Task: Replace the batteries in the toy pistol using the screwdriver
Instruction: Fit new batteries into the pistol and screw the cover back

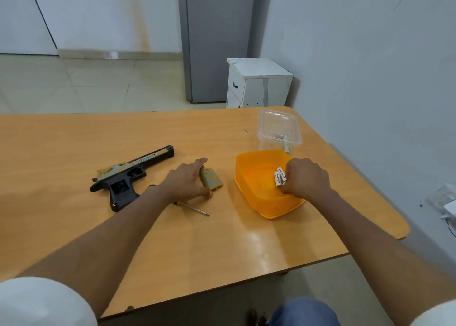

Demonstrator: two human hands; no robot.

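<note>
Plain home room — tiled floor (74, 83), grey fridge (217, 41), small white cabinet (259, 86), wooden table (222, 239).

Orange tub (249, 162), white batteries (278, 179), black pistol (123, 182) seemingly camouflage-patterned.

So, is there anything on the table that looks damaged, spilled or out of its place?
Nothing looks damaged or spilled. The toy pistol lies on its side with the grip open, and its battery pack is out, under the left hand, as the task needs.

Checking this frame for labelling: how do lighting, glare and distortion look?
Head view: soft, even light, faint shadows; mild glare on the table; wide-angle bowing curves the table edges; battery print near the right hand readable, slightly soft.
</note>
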